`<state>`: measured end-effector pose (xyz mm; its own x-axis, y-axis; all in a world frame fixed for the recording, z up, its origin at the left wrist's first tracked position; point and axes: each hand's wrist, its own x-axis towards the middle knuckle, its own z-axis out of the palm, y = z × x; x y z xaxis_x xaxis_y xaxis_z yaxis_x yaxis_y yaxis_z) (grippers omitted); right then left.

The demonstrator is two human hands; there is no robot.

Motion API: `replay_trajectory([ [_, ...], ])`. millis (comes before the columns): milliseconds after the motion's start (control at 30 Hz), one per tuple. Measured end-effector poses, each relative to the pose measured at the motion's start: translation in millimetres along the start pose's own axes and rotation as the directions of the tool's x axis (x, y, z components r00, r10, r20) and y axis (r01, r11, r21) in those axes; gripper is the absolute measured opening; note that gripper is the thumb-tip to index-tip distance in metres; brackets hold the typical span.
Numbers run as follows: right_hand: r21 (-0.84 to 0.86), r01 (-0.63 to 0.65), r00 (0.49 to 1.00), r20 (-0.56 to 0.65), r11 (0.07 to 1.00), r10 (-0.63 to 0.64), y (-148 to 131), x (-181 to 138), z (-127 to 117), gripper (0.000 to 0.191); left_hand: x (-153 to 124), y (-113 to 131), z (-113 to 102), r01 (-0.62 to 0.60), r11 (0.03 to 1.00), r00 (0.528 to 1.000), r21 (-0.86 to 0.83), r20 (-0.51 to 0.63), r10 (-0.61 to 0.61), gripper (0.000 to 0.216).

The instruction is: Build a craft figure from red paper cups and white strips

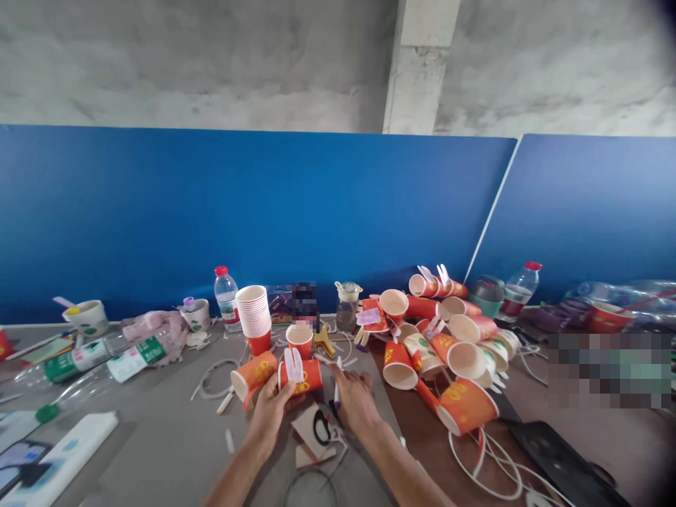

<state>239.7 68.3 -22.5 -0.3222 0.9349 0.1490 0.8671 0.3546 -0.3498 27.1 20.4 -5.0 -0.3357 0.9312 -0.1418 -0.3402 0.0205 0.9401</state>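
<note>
Nearest, scissors (321,427) lie on cardboard scraps (310,456). Just beyond, the left hand (270,414) is closed on a red cup (311,375) lying sideways with white paper ears (294,365); the right hand (358,400) pinches a pen (336,394) beside it. The cup looks light, thin-walled and easily dented, so a soft hold around its side, off the bendable ears, should suit. The bench (174,436) gives most room leftward; a cup pile (467,359) crowds the right, and a blue partition (296,204) bounds the back.
</note>
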Motion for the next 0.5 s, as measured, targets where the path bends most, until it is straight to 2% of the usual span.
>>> replay_trajectory([
  [167,0.025,-0.023,0.999,-0.048,0.999,0.024,1,0,0,0.081,-1,3,0,0.009,1.0,1.0,0.026,0.01,-0.009,0.083],
  [267,0.112,0.03,0.981,-0.192,0.993,-0.007,8,4,12,0.067,-2,3,2,0.015,0.999,1.0,0.04,0.021,-0.016,0.081],
  [333,0.201,0.121,0.932,-0.36,0.972,-0.042,12,7,21,0.054,-1,2,3,0.012,0.999,0.999,0.049,0.031,-0.013,0.078],
  [400,0.275,0.245,0.859,-0.506,0.93,-0.077,13,9,29,0.046,-1,1,4,0.005,0.997,0.999,0.071,0.052,-0.008,0.076],
  [500,0.373,0.38,0.793,-0.603,0.847,-0.091,12,11,36,0.043,-2,1,3,-0.014,0.996,0.995,0.093,0.098,0.005,0.077],
])
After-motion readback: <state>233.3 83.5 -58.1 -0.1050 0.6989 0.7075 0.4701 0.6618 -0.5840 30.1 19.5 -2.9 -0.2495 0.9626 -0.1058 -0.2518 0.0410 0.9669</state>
